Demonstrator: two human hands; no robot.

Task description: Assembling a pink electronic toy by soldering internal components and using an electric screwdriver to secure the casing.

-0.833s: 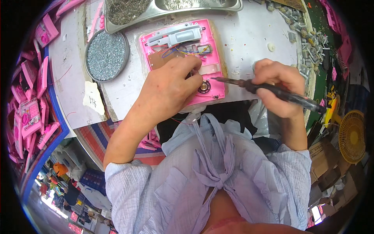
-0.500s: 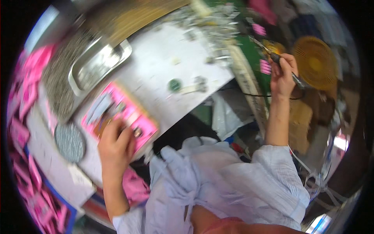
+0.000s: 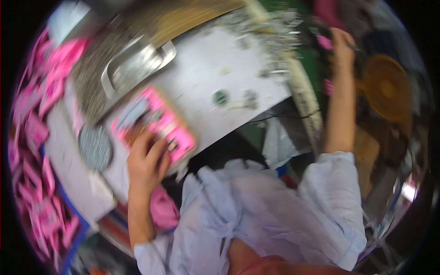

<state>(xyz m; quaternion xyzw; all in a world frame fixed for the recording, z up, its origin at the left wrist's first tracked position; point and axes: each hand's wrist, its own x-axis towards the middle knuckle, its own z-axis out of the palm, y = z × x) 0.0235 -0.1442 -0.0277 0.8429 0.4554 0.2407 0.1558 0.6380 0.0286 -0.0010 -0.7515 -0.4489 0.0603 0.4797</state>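
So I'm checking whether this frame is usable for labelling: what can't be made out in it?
Head view, all motion-blurred:
- Right hand: smeared near the top edge; what it holds cannot be told.
- Pink tray: its small parts are blurred, and the left hand covers its near end.
- Metal bits on the table: too small and smeared to tell apart.
- Pink pile: warped at the left rim.

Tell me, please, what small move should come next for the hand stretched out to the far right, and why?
Probably bring the right hand back toward the pink block. The left hand rests on that block at the near edge of the white table, while the right one is far off past the table's right end. The blur hides whether it holds anything.
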